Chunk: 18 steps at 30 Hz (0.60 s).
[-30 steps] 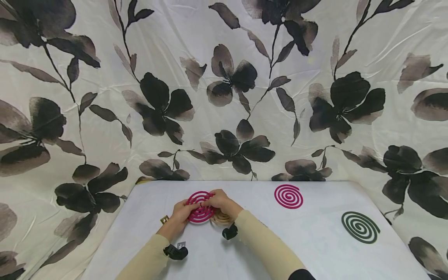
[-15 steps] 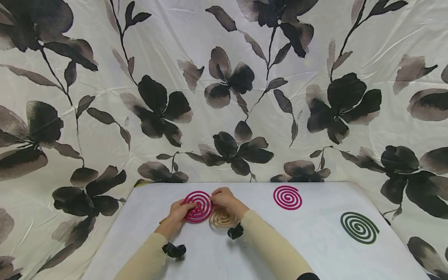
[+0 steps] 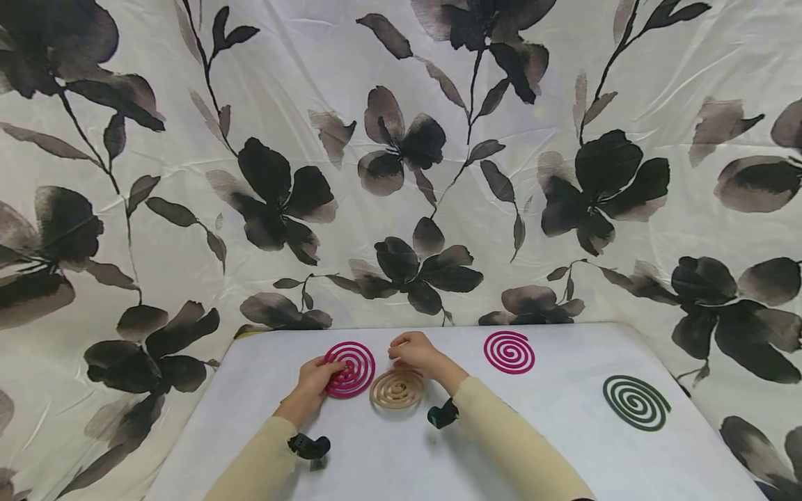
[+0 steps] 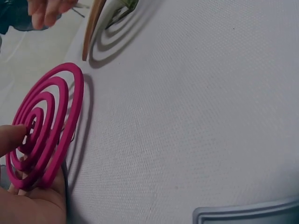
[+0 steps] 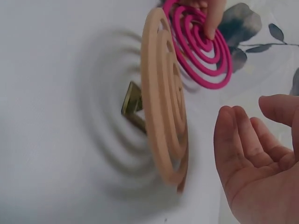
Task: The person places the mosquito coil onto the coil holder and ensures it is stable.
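Note:
My left hand (image 3: 313,383) holds a pink mosquito coil (image 3: 349,369), thumb on its centre and fingers beneath, tilted above the table. In the left wrist view the thumb (image 4: 10,139) presses by the innermost turn. Right of it, a tan mosquito coil (image 3: 397,388) sits raised on a small folded metal stand (image 5: 134,100), casting a ringed shadow. My right hand (image 3: 418,353) hovers just behind and right of the tan coil; in the right wrist view its fingers (image 5: 229,140) are loosely bent with nothing between them and the thumb.
Another pink coil (image 3: 509,352) lies flat at the back right of the white table (image 3: 501,445). A dark green coil (image 3: 636,403) lies nearer the right edge. A floral curtain (image 3: 401,174) hangs behind the table.
My right hand has let go of the pink coil and drawn away to the right, uncovering the tan coil. My left hand keeps its hold on the pink coil.

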### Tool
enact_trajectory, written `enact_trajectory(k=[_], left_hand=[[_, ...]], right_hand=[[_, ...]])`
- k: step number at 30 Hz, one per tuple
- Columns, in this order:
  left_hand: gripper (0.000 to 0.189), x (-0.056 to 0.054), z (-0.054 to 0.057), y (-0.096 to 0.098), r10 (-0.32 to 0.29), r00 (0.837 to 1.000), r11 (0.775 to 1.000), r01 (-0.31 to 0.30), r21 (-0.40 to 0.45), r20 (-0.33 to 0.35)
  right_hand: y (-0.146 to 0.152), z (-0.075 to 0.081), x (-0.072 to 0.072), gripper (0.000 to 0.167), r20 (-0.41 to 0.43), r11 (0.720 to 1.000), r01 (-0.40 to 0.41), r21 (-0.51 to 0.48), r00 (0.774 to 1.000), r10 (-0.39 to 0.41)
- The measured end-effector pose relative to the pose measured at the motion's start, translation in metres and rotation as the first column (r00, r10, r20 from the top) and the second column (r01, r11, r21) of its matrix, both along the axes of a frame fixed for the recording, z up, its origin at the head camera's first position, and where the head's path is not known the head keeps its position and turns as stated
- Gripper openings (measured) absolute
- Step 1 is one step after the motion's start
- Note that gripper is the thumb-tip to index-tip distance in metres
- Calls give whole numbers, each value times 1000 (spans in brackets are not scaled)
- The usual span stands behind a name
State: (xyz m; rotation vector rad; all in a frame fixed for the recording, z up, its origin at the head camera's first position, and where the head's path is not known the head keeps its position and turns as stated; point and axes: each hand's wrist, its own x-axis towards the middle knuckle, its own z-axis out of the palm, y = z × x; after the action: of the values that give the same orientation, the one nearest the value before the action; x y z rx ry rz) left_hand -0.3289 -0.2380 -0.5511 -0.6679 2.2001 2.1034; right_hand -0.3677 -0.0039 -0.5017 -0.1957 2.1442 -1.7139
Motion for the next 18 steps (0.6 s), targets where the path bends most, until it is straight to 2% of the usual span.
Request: enact_trajectory(k=[13,18], left_hand=[[60,2,2,-4,3,1000,999,-4,36,26],[61,1,2,-6,-3,1000,999,2,34,19]], right_hand=[[33,7,13,18,-22,998,10,59,1000,-9],[44,8,14,17,-20,998,41,37,999,-40]])
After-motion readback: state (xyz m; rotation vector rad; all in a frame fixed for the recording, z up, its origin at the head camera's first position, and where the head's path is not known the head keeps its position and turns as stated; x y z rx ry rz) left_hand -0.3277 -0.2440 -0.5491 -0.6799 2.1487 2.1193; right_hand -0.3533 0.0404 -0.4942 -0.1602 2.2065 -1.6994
